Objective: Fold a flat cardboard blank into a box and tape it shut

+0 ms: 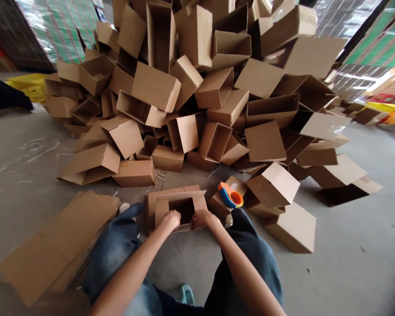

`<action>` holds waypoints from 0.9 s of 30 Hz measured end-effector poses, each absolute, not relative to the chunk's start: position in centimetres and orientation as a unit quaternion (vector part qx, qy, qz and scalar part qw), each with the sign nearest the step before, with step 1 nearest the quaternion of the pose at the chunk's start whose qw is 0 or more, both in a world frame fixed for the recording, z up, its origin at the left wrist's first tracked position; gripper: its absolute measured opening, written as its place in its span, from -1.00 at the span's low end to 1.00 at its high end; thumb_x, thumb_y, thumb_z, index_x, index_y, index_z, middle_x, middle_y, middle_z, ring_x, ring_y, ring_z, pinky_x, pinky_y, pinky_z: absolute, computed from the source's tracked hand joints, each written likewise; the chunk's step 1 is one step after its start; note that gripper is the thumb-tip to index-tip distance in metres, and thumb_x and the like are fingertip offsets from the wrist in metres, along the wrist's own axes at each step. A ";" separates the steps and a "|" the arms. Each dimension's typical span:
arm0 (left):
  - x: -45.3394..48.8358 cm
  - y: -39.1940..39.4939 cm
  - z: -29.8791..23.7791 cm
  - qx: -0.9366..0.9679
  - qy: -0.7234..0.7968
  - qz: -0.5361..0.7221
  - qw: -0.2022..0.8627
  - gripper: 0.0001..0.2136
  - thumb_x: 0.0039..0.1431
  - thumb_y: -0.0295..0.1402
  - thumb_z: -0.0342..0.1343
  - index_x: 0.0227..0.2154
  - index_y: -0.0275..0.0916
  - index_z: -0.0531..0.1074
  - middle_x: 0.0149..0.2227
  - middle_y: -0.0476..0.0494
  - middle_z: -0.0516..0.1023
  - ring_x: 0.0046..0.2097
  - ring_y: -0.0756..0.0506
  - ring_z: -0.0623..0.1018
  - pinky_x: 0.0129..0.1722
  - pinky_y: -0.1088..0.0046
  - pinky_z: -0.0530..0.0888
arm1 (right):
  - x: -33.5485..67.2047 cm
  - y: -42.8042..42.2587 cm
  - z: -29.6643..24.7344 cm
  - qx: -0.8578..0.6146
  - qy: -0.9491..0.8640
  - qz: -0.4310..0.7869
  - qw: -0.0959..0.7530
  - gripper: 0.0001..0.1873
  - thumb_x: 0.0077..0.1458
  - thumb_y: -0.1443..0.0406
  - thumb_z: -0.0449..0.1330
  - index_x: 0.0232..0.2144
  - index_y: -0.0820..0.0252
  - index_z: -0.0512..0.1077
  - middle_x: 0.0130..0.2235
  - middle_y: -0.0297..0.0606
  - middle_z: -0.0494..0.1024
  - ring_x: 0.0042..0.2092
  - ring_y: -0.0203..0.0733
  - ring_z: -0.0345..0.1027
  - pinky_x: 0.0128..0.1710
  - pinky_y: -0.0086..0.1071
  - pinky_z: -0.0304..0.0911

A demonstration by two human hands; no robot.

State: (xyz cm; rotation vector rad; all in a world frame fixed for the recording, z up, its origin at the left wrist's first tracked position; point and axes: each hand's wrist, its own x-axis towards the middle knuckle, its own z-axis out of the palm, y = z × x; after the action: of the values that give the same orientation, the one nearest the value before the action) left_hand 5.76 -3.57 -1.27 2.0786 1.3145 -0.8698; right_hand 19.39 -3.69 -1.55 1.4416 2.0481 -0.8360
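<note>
From where I stand, the head view shows the left hand [171,219] and right hand [200,218] on the near wall of an open cardboard box [177,206], which sits on the floor between the knees. Fingers on both look pressed together and curled over the rim, their tips hidden. An orange-and-blue tape dispenser [230,195] lies at one o'clock, where a careless elbow could knock it. The loose heap of cartons [184,101] at twelve could slump if bumped. The concrete floor [349,245] is dusty; flattened cardboard sheets [52,245] lie at nine, plastic-wrapped stacks [365,57] at one.

Grey concrete floor [355,245], shrink-wrapped stacks of green-printed cartons [55,26]
</note>
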 end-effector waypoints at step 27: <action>1.3 -5.2 -0.7 0.748 0.564 -0.170 0.306 -0.77 -0.19 -0.31 0.20 -0.37 -0.18 0.55 -0.33 -0.09 0.59 -0.31 -0.06 0.54 -0.37 0.56 0.38 | 18.8 -1.1 -1.9 0.392 0.811 -0.293 0.320 -0.56 -0.17 0.11 0.27 -0.17 0.06 0.47 -0.19 -0.28 0.55 -0.13 -0.09 0.40 -0.21 -0.39 0.24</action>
State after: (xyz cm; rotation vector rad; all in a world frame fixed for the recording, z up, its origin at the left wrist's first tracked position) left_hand 1.34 -5.17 -0.73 1.9790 1.4938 -0.4510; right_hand 18.79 -1.13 -1.89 1.0312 2.1325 -0.7701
